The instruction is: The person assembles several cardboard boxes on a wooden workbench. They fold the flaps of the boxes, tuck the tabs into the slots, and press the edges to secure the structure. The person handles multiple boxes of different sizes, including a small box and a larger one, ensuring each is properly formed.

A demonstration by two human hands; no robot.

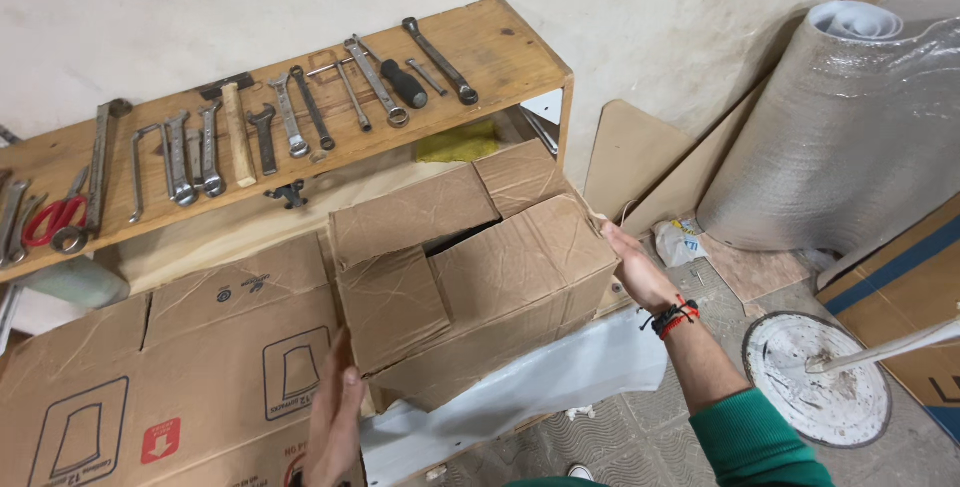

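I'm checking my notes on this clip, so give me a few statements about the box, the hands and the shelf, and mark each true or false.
1. Both hands press on the sides of the crumpled cardboard box. True: the left hand is at its near corner, the right hand on its far side.
2. The box's top flaps are taped flat shut. False: a dark gap shows between them.
3. Wrenches lie in a row on the wooden shelf. True.
4. The scissors have blue handles. False: they are red.
5. The right wrist is bare. False: it wears red and black bands.
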